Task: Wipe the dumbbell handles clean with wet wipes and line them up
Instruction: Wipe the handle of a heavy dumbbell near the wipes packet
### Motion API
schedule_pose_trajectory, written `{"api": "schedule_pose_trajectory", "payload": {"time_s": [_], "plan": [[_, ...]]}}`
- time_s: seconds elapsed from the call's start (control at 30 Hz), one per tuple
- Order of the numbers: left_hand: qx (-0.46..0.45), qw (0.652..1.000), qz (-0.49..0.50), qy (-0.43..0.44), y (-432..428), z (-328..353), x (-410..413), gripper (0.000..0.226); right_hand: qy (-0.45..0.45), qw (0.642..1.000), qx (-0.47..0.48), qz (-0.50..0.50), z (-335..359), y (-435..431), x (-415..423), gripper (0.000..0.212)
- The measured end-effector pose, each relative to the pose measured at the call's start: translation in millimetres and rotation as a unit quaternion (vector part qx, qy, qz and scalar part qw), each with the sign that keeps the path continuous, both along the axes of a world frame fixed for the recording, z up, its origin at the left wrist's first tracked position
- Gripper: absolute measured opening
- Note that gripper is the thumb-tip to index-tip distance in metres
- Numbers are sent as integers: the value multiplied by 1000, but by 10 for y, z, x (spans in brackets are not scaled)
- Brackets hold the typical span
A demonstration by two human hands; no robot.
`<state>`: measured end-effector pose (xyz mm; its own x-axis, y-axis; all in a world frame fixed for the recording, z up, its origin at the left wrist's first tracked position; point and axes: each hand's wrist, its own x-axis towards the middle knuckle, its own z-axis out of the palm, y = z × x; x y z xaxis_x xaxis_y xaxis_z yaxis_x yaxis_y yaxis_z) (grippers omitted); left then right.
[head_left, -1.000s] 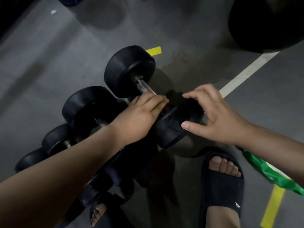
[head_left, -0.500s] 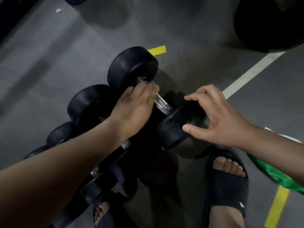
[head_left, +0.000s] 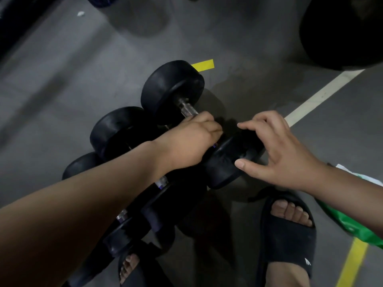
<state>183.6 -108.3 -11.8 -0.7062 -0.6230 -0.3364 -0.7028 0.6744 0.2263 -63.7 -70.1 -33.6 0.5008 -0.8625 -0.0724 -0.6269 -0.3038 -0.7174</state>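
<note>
Your left hand has slid back along the handle toward you. The knurled steel next to the far head is bare again, where half a second ago your fist covered it. Your right hand has stayed on the near head.

From the head camera, the dumbbell you are working on lies on the grey floor. It slants from upper left to lower right and is the farthest one in a short row. Its far head sits just beside a strip of yellow tape.

Your left hand is curled in a fist round the handle at the end closest to you, knuckles up, close against the near head. You cannot tell from here whether a wipe is inside that fist.

Your right hand is arched and spread over the near head. The thumb lies against its rim on the side toward you and the fingertips reach over its far side.

A second dumbbell lies just beside the first on its left, roughly parallel to it. A third dumbbell lies beside that one, mostly hidden under your left forearm.

Your feet are in black sandals. The right sandal is near the gripped head, and the left sandal is at the lower edge by the row's near ends.

A green pack lies on the floor under your right forearm. A white line runs diagonally past your right hand, and a yellow line runs below the pack.
</note>
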Motion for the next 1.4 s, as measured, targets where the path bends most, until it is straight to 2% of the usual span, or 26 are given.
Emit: {"api": "schedule_pose_trajectory", "payload": {"time_s": [0.1,0.2,0.37,0.47,0.53,0.63,0.73,0.93,1.07,1.2,1.27,1.33,1.4], "plan": [[-80,993,27,-85,-48,-20,52,47,0,1000,-4,-2,-20,2,1,77],[-144,968,66,-194,-84,-11,-13,40,2,1000,-10,-2,-24,-1,6,76],[-141,979,-2,-147,-146,-95,22,37,-3,1000,-6,-5,-24,4,5,77],[-209,951,2,-227,-181,-85,73,42,-2,1000,-2,-5,-25,4,3,77],[-207,941,18,-266,-142,-107,30,44,-1,1000,-1,-5,-17,-3,1,78],[-160,957,62,-233,-143,-76,-53,48,2,1000,6,-5,-11,5,-11,78],[-81,985,47,-145,-163,-85,-34,49,3,1000,15,-1,-4,7,-11,77],[23,999,19,-26,-95,-9,-120,34,4,1000,4,1,-19,-2,-2,77],[-34,999,-32,5,-35,-32,92,48,5,1000,-2,1,-24,-1,-5,77],[-98,993,60,-7,107,-92,276,60,0,1000,12,-3,-36,-2,-2,77],[-93,993,78,-2,225,-150,235,59,-14,1000,25,-3,-43,-18,0,76],[-78,995,46,28,327,-196,182,53,-24,999,39,-3,-51,-41,-9,75],[-95,995,23,18,327,-215,215,52,-32,998,45,-3,-76,-53,-25,75]]}}
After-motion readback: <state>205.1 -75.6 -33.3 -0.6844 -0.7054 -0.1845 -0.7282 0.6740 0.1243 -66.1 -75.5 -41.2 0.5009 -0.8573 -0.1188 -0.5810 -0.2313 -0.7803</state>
